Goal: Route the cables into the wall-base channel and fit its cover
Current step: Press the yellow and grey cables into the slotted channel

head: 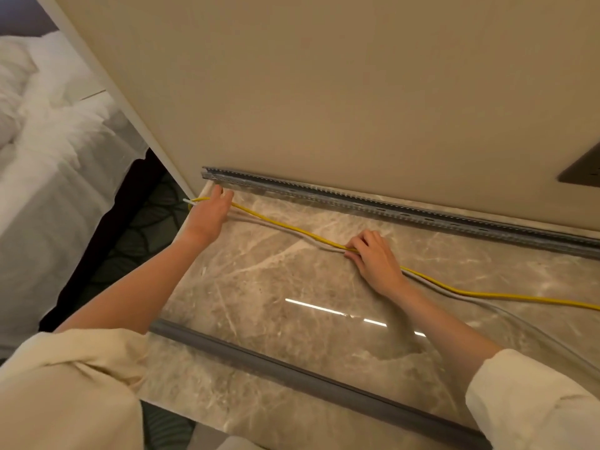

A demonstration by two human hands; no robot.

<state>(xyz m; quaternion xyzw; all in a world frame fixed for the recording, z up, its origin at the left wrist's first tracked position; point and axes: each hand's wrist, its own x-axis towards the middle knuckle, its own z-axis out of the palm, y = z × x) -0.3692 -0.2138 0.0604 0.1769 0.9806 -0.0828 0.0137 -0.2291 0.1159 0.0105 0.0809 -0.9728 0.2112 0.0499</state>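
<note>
head view, looking down (close) at floor [292, 287]

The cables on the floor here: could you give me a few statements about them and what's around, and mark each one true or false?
1. The yellow cable already lies inside the channel. False: it lies on the marble floor, in front of the channel.
2. The right hand grips the cables. True.
3. The grey cover is fitted on the channel. False: it lies loose on the floor, near the person.
4. A pale cable runs beside the yellow one. True.
5. The left hand holds the cables near their ends. True.
</note>
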